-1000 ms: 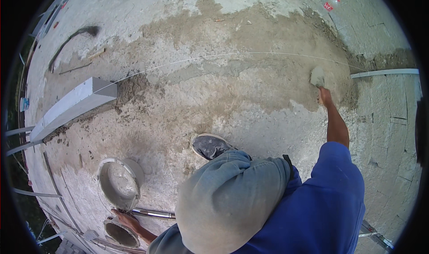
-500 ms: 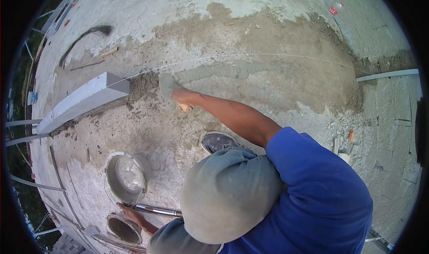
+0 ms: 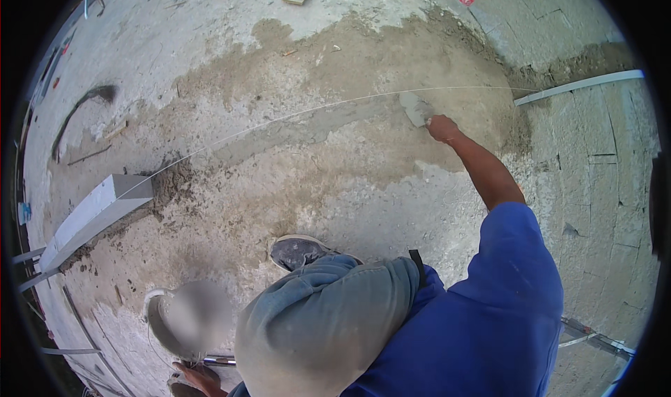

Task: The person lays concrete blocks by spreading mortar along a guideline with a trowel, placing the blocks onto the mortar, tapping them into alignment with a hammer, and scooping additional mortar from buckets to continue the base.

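A flat grey steel trowel (image 3: 416,108) is held in the closed right hand (image 3: 443,127), the arm stretched far out to the right, and its blade is laid against the band of wet grey-brown mortar (image 3: 307,128) that runs from left to right across the rough concrete floor (image 3: 391,208). The blade lies just under a thin taut white string line (image 3: 279,117), which seems to serve as the guide for the mortar's edge. At its left end the string meets a long pale rectangular block (image 3: 94,215), set in mortar at the left; a similar pale strip (image 3: 580,84) lies at the far right, so that the 2 pieces appear to mark the ends of 1 course. The left hand (image 3: 199,376) is seen only in part at the near edge, beside a round blurred bucket-like vessel (image 3: 185,316) and a thin metal bar (image 3: 220,360); whether it is gripping anything cannot be told. A grey shoe (image 3: 297,251) is planted near the bent knee for balance.
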Motion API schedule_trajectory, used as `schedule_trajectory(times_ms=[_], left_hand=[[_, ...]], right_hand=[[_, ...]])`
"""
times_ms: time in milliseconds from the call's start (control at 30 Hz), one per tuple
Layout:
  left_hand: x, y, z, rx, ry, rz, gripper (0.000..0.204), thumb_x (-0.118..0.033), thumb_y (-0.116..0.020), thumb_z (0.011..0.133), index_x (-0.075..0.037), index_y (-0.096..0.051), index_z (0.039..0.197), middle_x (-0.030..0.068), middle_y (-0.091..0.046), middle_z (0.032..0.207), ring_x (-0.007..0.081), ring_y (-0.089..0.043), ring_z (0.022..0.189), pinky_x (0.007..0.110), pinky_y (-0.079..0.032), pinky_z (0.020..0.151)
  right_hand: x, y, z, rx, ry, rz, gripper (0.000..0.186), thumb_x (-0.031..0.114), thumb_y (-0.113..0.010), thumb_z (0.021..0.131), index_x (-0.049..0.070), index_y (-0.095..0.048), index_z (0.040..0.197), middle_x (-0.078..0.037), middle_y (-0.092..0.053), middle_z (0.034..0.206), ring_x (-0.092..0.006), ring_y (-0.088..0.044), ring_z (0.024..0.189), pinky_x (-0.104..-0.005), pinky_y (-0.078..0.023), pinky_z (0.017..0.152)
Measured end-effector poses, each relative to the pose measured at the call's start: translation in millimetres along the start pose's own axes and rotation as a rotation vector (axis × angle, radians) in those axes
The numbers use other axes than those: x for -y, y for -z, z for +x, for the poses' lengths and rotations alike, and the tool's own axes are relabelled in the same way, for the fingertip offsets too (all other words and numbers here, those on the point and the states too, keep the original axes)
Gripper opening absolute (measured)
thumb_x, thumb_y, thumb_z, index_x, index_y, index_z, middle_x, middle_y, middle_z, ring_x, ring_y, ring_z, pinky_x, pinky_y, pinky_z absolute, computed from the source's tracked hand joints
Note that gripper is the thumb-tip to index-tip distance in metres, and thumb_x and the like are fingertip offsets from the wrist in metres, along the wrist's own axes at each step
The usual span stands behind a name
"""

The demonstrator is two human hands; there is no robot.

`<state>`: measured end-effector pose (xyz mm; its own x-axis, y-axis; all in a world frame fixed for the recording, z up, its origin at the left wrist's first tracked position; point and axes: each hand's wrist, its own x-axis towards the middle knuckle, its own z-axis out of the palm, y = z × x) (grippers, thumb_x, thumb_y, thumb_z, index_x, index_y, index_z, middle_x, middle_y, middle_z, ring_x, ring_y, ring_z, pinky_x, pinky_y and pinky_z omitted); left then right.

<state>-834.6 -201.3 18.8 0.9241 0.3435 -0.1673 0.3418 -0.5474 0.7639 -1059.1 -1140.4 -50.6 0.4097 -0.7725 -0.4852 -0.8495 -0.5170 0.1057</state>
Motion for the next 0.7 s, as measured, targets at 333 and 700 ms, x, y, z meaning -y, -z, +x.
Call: schedule_trajectory(times_ms=[333,700], left_hand=[[35,26,28,-0.006,0.142,-0.015,0.077,-0.058,-0.038,0.1,0.009,-0.044,0.139,0.0177,-0.056,0.13,0.0275,-0.053,0.114,0.038,-0.04,0.099],[80,24,33,-0.038,-0.319,0.414,0.077,-0.059,-0.038,0.1,0.008,-0.046,0.137,0.0156,-0.057,0.126,0.0267,-0.054,0.111,0.035,-0.041,0.096]], right_hand=[[-62,-8,-7,0.437,-0.385,0.616,0.047,0.044,-0.05,0.094,-0.001,-0.06,0.102,-0.01,-0.058,0.073,-0.0234,-0.061,0.061,-0.0391,-0.051,0.052],[-2,-47,-29,-0.552,-0.187,0.41,0.039,0.023,-0.067,0.081,-0.006,-0.057,0.105,-0.029,-0.068,0.095,-0.0434,-0.067,0.09,-0.0479,-0.053,0.083]])
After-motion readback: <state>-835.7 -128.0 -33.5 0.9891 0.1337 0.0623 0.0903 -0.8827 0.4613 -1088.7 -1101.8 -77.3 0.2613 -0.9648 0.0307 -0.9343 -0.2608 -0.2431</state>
